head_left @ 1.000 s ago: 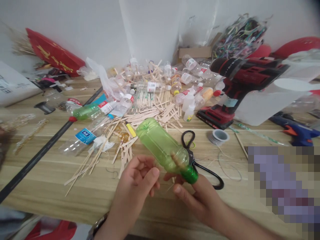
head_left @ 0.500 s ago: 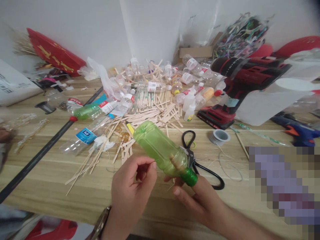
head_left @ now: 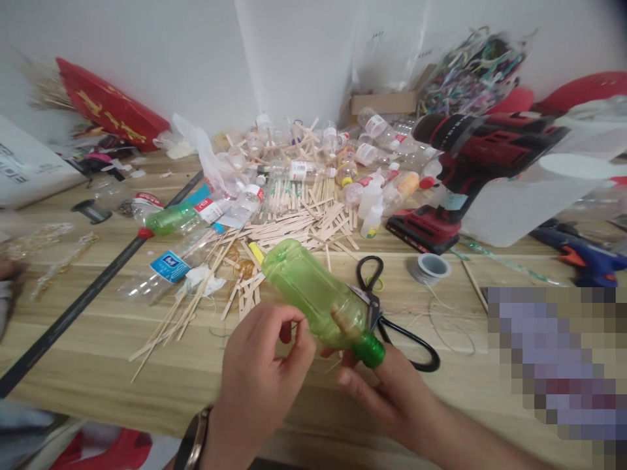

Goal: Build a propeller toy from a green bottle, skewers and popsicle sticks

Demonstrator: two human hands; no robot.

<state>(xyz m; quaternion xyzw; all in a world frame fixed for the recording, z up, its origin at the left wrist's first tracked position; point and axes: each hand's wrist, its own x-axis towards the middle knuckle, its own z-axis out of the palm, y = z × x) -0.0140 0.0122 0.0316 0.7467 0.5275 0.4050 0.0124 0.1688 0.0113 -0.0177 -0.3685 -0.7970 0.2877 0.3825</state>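
A see-through green bottle lies slanted in the middle, its ridged neck toward me. My right hand holds it near the neck, with fingers behind the bottle showing through the plastic. Beside the bottle's lower left side, my left hand has its thumb and forefinger pinched together; whatever lies between the tips is too small to make out. Black-handled scissors rest on the table just right of the bottle. A yellow marker-like item lies by the bottle's base.
Wooden sticks and plastic bottles are heaped behind. A red and black drill stands at right, near a wire spool. A dark rod crosses the left side. Part of another person's hand shows at the left edge.
My left hand has shifted slightly right and up along the bottle, still pinched. The bottle and my right hand have barely moved.
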